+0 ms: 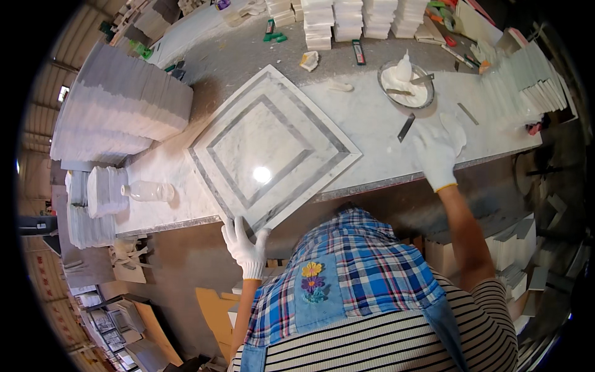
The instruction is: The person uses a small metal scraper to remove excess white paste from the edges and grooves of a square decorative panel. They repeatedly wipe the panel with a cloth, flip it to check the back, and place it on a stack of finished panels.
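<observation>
A square white marble tile (260,142) with grey inlaid bands lies turned cornerwise on the worktable, its near corner jutting past the front edge. My left hand (246,248), in a white glove, grips that corner, thumb on one side and fingers on the other. Over the table's right part, my gloved right hand (436,155) is blurred, so its fingers are unclear. Close to its fingertips is a small dark blade (406,127); whether the hand touches it cannot be made out. Beyond stands a round bowl (430,101) of white paste with spatulas and a white nozzle bottle (403,68).
At the left rise tall stacks of tiles (118,105), with a clear plastic bottle (149,191) lying near them. More stacks of white pieces (318,25) line the back. Tile stacks (524,77) flank the right end. A thin metal strip (468,113) lies near the bowl.
</observation>
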Demonstrator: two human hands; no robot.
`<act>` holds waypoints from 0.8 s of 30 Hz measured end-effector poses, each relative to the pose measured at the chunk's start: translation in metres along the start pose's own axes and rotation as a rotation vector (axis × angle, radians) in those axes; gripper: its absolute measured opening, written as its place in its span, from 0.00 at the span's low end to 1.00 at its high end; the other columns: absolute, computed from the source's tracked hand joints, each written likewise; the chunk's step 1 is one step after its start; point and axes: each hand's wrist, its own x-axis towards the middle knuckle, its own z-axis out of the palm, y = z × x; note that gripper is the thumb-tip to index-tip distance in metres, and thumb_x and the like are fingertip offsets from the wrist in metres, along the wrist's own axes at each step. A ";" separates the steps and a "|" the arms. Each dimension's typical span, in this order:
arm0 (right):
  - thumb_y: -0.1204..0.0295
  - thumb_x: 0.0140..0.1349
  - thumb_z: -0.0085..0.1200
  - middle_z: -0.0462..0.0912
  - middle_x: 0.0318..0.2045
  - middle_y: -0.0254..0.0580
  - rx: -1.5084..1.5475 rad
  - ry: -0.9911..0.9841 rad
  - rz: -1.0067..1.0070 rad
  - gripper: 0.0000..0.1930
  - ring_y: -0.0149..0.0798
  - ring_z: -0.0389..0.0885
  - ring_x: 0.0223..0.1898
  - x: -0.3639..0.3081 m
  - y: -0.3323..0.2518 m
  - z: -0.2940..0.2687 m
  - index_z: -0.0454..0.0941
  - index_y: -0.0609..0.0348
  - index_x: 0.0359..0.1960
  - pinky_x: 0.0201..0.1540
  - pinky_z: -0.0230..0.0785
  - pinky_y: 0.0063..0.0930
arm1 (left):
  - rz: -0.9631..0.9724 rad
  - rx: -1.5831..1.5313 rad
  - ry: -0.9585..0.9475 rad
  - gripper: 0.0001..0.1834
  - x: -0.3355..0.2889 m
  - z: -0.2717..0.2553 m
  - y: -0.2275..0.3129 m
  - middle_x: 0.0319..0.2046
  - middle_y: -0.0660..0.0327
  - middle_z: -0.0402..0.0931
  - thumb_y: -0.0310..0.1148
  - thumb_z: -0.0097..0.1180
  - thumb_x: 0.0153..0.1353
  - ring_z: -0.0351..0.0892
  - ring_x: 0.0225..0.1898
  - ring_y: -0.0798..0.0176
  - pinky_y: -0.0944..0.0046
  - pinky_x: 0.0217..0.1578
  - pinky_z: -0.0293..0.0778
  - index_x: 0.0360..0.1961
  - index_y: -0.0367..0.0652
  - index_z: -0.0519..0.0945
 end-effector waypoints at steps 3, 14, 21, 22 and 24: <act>0.63 0.63 0.55 0.85 0.41 0.40 0.178 -0.111 0.091 0.14 0.47 0.84 0.40 -0.004 -0.030 -0.007 0.83 0.45 0.49 0.42 0.76 0.40 | 0.012 0.100 -0.102 0.43 0.003 -0.002 0.007 0.55 0.45 0.69 0.46 0.76 0.38 0.65 0.57 0.37 0.41 0.55 0.66 0.55 0.37 0.73; 0.64 0.63 0.53 0.84 0.34 0.45 0.579 -0.349 0.119 0.11 0.53 0.83 0.35 -0.041 -0.075 0.004 0.84 0.47 0.43 0.37 0.74 0.47 | 0.207 0.501 -0.317 0.41 0.012 0.028 -0.001 0.66 0.44 0.60 0.29 0.62 0.53 0.55 0.70 0.36 0.39 0.69 0.50 0.69 0.38 0.61; 0.61 0.65 0.52 0.85 0.39 0.46 0.750 -0.577 0.094 0.13 0.52 0.83 0.41 -0.050 -0.091 -0.015 0.84 0.49 0.45 0.43 0.74 0.45 | 0.173 0.468 -0.410 0.42 0.018 0.015 0.013 0.68 0.40 0.56 0.26 0.58 0.54 0.53 0.70 0.34 0.38 0.70 0.47 0.71 0.34 0.56; 0.61 0.65 0.53 0.85 0.41 0.46 0.778 -0.613 0.094 0.14 0.52 0.83 0.42 -0.050 -0.091 -0.015 0.84 0.50 0.45 0.45 0.74 0.43 | 0.183 0.471 -0.421 0.42 0.022 0.010 0.016 0.68 0.39 0.56 0.25 0.58 0.54 0.53 0.70 0.35 0.38 0.71 0.47 0.71 0.34 0.56; 0.61 0.65 0.52 0.85 0.43 0.45 0.817 -0.644 0.095 0.15 0.51 0.83 0.44 -0.050 -0.091 -0.015 0.84 0.52 0.46 0.46 0.74 0.42 | 0.195 0.482 -0.447 0.43 0.027 -0.001 0.019 0.68 0.39 0.56 0.24 0.58 0.54 0.53 0.70 0.35 0.39 0.71 0.47 0.72 0.34 0.56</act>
